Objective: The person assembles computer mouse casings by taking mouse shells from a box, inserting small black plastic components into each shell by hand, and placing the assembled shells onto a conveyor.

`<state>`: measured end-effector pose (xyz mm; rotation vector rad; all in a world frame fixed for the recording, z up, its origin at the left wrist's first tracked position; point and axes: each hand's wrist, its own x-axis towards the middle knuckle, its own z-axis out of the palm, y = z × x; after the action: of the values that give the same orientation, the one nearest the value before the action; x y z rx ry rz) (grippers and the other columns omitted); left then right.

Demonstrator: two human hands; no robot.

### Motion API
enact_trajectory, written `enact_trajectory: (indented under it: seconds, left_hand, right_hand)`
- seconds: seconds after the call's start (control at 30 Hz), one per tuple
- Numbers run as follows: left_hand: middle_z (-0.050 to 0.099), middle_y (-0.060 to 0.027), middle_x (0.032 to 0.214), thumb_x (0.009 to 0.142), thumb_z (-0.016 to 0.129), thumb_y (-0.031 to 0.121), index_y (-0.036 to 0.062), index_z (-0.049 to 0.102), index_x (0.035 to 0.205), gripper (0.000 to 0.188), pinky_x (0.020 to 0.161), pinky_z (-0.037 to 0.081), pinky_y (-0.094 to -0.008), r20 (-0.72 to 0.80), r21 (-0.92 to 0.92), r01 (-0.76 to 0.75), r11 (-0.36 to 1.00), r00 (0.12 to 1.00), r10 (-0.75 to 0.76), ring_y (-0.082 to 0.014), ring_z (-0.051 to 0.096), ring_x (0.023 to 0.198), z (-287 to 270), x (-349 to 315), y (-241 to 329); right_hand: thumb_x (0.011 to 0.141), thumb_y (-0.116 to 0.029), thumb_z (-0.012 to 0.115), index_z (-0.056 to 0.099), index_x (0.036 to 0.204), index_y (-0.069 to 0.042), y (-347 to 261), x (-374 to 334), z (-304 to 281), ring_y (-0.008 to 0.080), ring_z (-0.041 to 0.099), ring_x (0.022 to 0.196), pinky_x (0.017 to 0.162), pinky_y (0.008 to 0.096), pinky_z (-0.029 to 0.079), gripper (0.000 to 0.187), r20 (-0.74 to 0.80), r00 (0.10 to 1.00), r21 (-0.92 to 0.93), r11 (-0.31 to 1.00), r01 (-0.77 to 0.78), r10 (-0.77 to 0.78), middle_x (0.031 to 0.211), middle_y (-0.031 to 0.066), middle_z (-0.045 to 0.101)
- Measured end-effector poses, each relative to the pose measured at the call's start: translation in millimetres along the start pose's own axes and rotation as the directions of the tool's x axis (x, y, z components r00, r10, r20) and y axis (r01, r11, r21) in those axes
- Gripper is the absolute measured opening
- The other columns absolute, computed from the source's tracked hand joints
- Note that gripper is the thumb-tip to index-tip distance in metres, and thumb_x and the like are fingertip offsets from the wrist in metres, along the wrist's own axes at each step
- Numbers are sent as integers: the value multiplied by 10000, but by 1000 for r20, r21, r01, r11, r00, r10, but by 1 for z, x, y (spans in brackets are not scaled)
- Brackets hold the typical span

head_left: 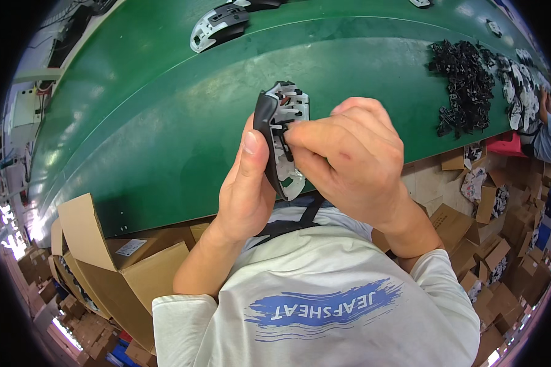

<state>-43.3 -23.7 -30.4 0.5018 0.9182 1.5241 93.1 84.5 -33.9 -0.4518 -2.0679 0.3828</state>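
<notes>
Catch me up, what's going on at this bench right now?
A person holds a curved black shell with a pale inner frame upright in the left hand, above the green table. The right hand is at a small black piece on its open side; gripping or pressing, I can't tell. A heap of black parts lies to the right.

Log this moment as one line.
left hand: holds shell | right hand: fingers at black clip in shell, grip unclear | table: pile of black parts at right
</notes>
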Motion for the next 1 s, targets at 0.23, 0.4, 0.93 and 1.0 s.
enact_trajectory:
  seconds: [0.23, 0.4, 0.93, 1.0]
  left_hand:
    - [654, -82, 1400, 1186, 297, 492, 52, 503, 1518, 589, 1141, 484, -405, 40, -268, 80, 960, 997, -72, -202, 615, 1322, -4, 0, -4]
    - [653, -77, 1395, 1188, 309, 495, 57, 522, 1499, 578, 1133, 464, -381, -66, -209, 39, 977, 996, -54, -191, 613, 1300, -1, 1, -6]
    - [628, -97, 1479, 1181, 266, 509, 75, 494, 1557, 617, 1161, 483, -403, 104, -384, 155, 910, 987, -124, -215, 615, 1352, -9, -4, -19]
    - [620, -92, 1490, 1177, 266, 525, 83, 485, 1567, 629, 1156, 490, -401, 134, -392, 168, 904, 983, -125, -210, 617, 1351, -16, -1, -22]
  right_hand:
    - [718, -11, 817, 710, 914, -134, -4, -10, 5, 206, 600, 641, 658, 351, 484, 255, 27, 976, 158, 963, -217, 216, 754, -19, 651]
    - [717, -29, 819, 697, 899, -129, 5, -11, 8, 216, 605, 636, 646, 355, 486, 241, -13, 999, 4, 999, -40, 40, 722, -1, 629]
    - [837, -55, 820, 788, 1055, -85, 12, -16, -18, 262, 687, 796, 768, 387, 563, 222, 157, 985, 139, 986, -87, 65, 929, 43, 715]
    - [839, -64, 824, 796, 1066, -85, 8, -12, -28, 258, 684, 836, 791, 389, 561, 230, 245, 966, 117, 987, -108, 77, 971, 39, 707]
